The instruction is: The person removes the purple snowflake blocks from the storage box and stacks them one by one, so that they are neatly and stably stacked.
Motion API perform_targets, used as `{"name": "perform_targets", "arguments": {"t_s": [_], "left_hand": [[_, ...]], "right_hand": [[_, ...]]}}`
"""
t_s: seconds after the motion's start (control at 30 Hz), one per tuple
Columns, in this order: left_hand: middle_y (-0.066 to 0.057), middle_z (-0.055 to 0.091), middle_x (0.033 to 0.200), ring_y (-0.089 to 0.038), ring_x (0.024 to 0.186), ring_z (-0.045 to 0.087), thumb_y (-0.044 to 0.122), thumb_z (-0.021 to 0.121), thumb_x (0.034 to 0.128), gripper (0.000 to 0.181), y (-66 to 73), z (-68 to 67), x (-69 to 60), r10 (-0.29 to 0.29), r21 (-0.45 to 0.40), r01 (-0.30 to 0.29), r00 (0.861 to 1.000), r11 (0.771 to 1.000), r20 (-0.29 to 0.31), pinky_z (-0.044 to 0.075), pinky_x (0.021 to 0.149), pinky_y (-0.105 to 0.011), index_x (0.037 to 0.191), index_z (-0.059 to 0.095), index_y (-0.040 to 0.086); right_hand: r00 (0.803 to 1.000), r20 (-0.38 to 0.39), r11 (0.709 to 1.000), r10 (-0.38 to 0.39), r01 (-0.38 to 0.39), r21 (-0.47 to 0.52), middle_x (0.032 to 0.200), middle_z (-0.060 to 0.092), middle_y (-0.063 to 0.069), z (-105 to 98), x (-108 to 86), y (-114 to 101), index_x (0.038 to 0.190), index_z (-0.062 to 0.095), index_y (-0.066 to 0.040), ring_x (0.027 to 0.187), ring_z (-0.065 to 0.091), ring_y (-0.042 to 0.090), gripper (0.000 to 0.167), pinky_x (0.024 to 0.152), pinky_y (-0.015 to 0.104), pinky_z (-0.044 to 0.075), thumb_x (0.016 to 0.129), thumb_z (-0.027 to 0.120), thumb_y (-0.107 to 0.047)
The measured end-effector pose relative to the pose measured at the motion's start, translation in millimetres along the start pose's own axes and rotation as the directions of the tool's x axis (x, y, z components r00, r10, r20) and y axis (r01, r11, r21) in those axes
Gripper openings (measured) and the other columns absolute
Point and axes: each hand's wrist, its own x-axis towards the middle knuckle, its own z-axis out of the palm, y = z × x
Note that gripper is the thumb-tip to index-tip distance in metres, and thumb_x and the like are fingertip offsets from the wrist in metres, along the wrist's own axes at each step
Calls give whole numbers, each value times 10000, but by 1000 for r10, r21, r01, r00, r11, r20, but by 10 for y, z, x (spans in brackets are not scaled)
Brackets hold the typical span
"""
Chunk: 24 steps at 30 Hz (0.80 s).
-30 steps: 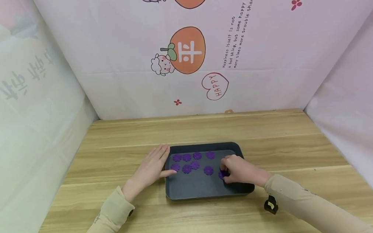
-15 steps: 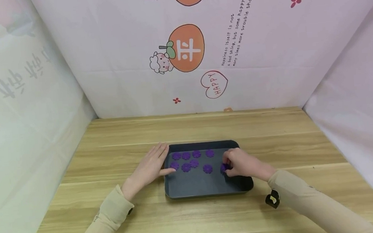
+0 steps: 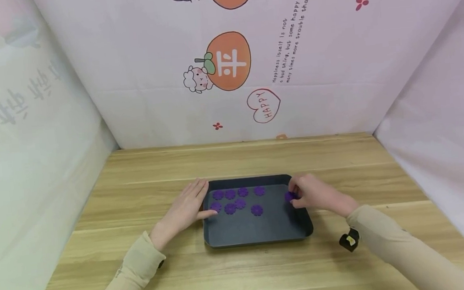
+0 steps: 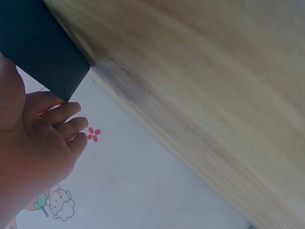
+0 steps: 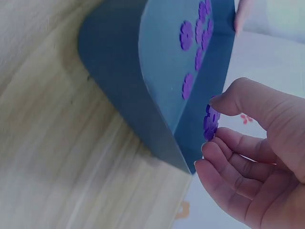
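Purple disc [image 5: 212,121], pinched in the right hand [image 3: 315,192], is at the tray's [image 3: 256,231] right end — left hand [image 3: 184,209], fingers extended, opposite.

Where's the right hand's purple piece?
In the head view, the purple piece is pinched in the right hand, near the right end of the tray, right of the other pieces.

Discs [image 3: 256,210] in tray [image 3: 253,231] on table [image 3: 243,275]

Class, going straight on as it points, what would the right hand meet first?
Probably the purple flower-shaped disc at the far row's right end inside the dark grey tray; the right hand's height is unclear, so it might pass above.
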Motion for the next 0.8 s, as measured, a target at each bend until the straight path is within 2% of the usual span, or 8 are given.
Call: {"name": "perform_targets", "arguments": {"t_s": [0.13, 0.37, 0.63, 0.8], "left_hand": [[-263, 394, 1541, -425, 1454, 359, 549, 649, 891, 895, -4, -12, -5, -2, -2, 2, 1000, 1000, -4, 321, 1218, -532, 1473, 392, -80], [-258, 378, 1552, -420, 1464, 345, 545, 644, 897, 891, -11, -18, -8, -10, -1, 10, 1000, 1000, 9, 311, 1225, -529, 1479, 382, -77], [-257, 375, 1554, -416, 1467, 342, 562, 628, 899, 902, -13, -17, -4, -9, -1, 9, 1000, 1000, 13, 308, 1228, -525, 1487, 370, -73], [-259, 375, 1553, -418, 1468, 338, 561, 629, 900, 904, -9, -10, -4, -4, 0, 4, 1000, 1000, 19, 305, 1229, -525, 1488, 367, -74]], "right_hand": [[999, -32, 1000, 8, -7, 19, 778, 691, 76, -65, -45, 77, 876, 664, 12, 693, 638, 177, 198, 593, 210, 521, 737, 786, -60], [997, -31, 997, 67, -66, 38, 797, 709, 79, -149, -144, 201, 862, 677, -3, 709, 645, 169, 160, 617, 220, 541, 736, 768, -41], [994, -43, 994, 105, -104, 14, 788, 706, 53, -164, -232, 378, 853, 681, -24, 699, 624, 126, 159, 623, 222, 545, 733, 771, -78], [991, -53, 993, 122, -121, 14, 779, 707, 68, -160, -289, 452, 847, 681, -13, 697, 636, 148, 173, 627, 237, 558, 727, 787, -77]]}}
